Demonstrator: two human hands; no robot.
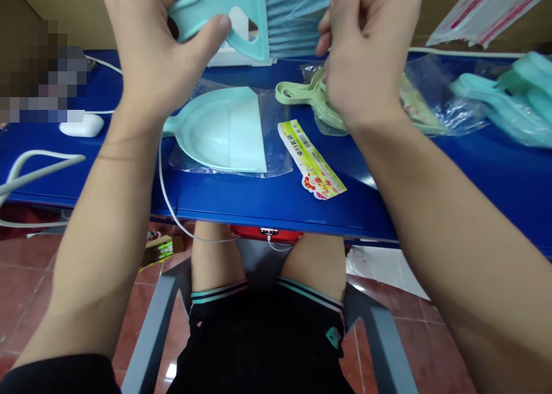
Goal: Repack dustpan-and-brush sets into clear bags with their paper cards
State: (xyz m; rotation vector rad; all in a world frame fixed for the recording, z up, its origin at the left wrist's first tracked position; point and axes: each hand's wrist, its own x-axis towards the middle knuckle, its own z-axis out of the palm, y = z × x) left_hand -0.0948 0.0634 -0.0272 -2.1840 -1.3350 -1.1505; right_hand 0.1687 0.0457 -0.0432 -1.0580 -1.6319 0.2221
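Seen from the person's own viewpoint, two bare forearms reach forward over a blue table (452,204). The left hand (146,43) is curled closed around the mint-green plastic head of a hand broom (241,20), with the thumb (207,29) pressed flat across its face. The broom is held upright in the air above the table, its top cut off by the edge of the view, and its pale blue bristles (295,17) fan out toward the right.

The right hand (366,49) is also closed, its fingers (328,37) curled inward against the edge of the bristles in what looks like a pinch. The exact grip is partly hidden behind the hand.

Just below the right hand, a pale green plastic piece with a looped handle (302,92) lies on a clear plastic bag (444,98). Below the left hand, a mint-green dustpan (222,129) lies flat on another clear bag (280,146). Between the dustpan and the edge of the table lies a yellow-green product label (311,159) with a barcode, just right of the dustpan. Further right, more mint-green items sit wrapped in plastic (504,100). At the far left are a white earbud case (81,125) and a white cable (26,172).
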